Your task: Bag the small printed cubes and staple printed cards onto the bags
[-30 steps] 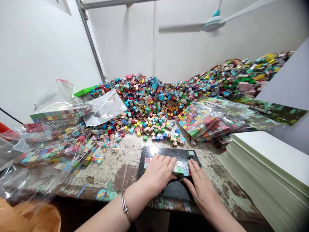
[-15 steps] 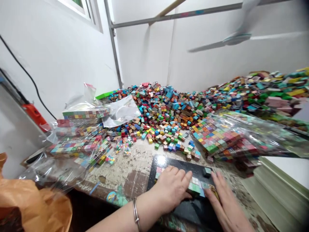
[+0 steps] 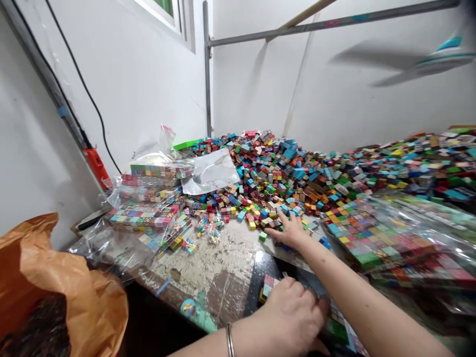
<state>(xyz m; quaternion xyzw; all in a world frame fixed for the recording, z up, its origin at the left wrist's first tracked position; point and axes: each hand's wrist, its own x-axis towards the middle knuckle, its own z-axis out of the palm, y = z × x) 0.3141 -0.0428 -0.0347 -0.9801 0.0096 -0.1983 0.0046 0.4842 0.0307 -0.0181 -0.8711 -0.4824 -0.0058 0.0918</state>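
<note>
My left hand [image 3: 288, 315], with a silver bangle on its wrist, lies over the black board [image 3: 262, 267] at the bottom centre. Its fingers are bent down and blurred, and what is beneath them is hidden. A few small coloured blocks [image 3: 268, 286] show just left of its knuckles, and more sit partly covered to its right. Further forward, my right hand [image 3: 292, 230] reaches over the near edge of the large pile of coloured cubes [image 3: 275, 171]. Its fingers are spread over loose cubes, with nothing seen held in them.
Clear bags of block sets [image 3: 148, 213] are stacked on the left, and more bagged blocks [image 3: 375, 238] lie on the right. An orange bag [image 3: 85, 287] stands at the lower left. Small packets [image 3: 213, 235] rest on the worn table [image 3: 201, 267]. A fan [image 3: 439, 62] is at upper right.
My right hand has left the board and moved forward to the cube pile, its fingers now spread. My left hand still covers the blocks on the board. The view has shifted, so things appear further right.
</note>
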